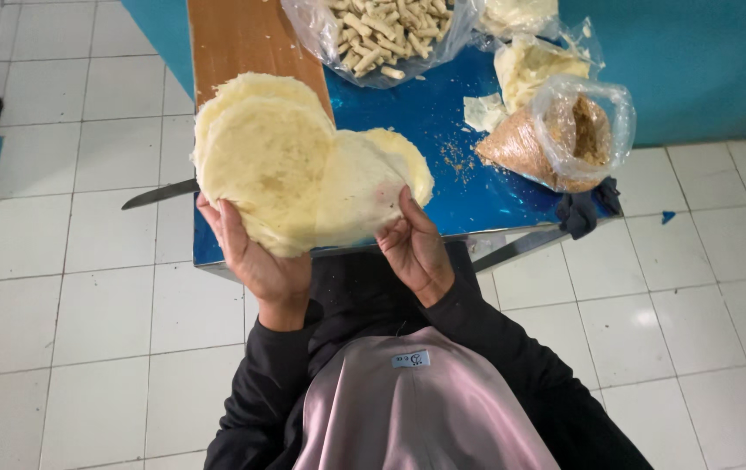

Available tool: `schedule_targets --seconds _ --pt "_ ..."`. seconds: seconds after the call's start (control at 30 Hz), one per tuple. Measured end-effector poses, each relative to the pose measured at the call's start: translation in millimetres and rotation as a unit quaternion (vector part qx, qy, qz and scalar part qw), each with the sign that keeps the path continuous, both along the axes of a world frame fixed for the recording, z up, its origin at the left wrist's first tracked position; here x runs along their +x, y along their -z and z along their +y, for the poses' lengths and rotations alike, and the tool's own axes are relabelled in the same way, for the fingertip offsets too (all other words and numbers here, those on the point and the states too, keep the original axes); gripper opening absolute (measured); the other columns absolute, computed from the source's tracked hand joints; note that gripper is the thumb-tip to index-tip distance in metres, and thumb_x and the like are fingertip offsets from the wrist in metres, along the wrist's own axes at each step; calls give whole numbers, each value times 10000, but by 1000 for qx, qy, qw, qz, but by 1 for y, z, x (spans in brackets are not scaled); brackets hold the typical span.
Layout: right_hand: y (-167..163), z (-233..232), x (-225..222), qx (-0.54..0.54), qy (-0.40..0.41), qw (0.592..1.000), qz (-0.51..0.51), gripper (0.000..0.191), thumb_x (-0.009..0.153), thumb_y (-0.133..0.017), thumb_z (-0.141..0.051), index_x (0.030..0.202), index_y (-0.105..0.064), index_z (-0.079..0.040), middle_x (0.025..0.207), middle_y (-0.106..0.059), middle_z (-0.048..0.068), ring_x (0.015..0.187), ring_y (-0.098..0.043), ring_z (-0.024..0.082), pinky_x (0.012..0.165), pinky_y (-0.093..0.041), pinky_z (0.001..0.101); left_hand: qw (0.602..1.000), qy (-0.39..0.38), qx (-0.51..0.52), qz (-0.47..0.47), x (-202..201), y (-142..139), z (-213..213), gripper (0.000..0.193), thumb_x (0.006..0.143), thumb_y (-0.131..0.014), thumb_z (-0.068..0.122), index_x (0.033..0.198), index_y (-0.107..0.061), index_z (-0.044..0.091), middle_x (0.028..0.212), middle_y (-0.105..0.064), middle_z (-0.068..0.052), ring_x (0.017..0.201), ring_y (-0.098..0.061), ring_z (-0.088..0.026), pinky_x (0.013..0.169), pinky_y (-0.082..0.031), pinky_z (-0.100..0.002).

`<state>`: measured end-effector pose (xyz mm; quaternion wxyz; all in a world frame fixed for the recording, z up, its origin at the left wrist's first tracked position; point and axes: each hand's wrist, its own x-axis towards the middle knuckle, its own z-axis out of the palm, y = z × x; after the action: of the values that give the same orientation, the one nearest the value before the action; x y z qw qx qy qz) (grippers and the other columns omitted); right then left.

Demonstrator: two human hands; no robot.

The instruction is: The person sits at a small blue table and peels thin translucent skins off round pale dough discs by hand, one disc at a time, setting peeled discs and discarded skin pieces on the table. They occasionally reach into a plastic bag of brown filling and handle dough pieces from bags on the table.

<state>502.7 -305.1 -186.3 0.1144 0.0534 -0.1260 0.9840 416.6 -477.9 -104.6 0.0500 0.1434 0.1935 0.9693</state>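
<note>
Crowding the far end of the blue table (443,130), at about twelve o'clock from the hands, sat a clear plastic bag of short pale sticks (382,35); toward one o'clock lay a bag of pale dough scraps (534,68), and at two o'clock a bag of brown crumbs (564,135), with loose crumbs (453,158) scattered on the blue top beside it. A dark cloth (584,209) hung off the table's near corner at three o'clock. A brown wooden board (247,39) ran along the table at eleven o'clock, and a knife blade (160,194) stuck out past the table edge at nine o'clock, partly hidden behind the sheets. White floor tiles (86,287) surrounded the table. Nothing lay between the hands and what they held. A stack of thin, round, pale yellow dough sheets (295,170) was held up over the near edge of the table, fanned so that one sheet slid off toward three o'clock. The left hand (260,257) cupped the stack from below, fingers spread wide under it and thumb up along its edge. The right hand (412,248) pinched the offset sheet, thumb pressed on its front, the other fingers curled behind it.
</note>
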Motion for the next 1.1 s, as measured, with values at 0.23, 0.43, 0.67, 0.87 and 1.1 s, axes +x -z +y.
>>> schedule_targets --seconds 0.23,0.43,0.67,0.87,1.1 --pt "-3 45 17 -11 -33 995 -94 389 1134 -484 -255 1363 -544 54 1299 -679 219 1139 -716 306 884 -621 358 1000 19 12 -2 3 -5 -6 364 1151 -452 191 1499 -394 99 1532 -493 -108 1457 -504 -297 1262 -444 -519" --pt "-37 128 31 145 65 965 -210 334 1073 -578 -205 1318 -596 21 1228 -715 139 1069 -750 220 963 -605 347 994 60 11 -86 3 20 -20 480 1135 -419 240 1578 -359 66 1593 -471 -140 1472 -498 -330 1265 -417 -534" --pt "-60 135 -24 765 291 568 -85 246 1049 -697 -175 1238 -713 -17 1128 -786 92 991 -767 206 855 -605 337 983 91 1 -158 16 60 -12 487 1126 -413 284 1545 -406 37 1554 -509 -145 1441 -494 -332 1227 -409 -521" --pt "-15 96 -25 913 230 329 71 404 899 -669 -24 1300 -685 -76 1369 -671 117 1329 -601 302 1094 -471 447 982 76 -5 -175 18 68 -16 506 1123 -411 286 1550 -409 14 1572 -500 -134 1458 -488 -308 1245 -382 -485" --pt "-7 91 -17 933 211 286 59 501 935 -655 -22 1429 -607 -96 1500 -585 104 1444 -506 263 1191 -410 444 982 70 -35 -173 19 64 -13 511 1117 -416 299 1550 -403 27 1582 -482 -137 1476 -468 -303 1262 -367 -491"
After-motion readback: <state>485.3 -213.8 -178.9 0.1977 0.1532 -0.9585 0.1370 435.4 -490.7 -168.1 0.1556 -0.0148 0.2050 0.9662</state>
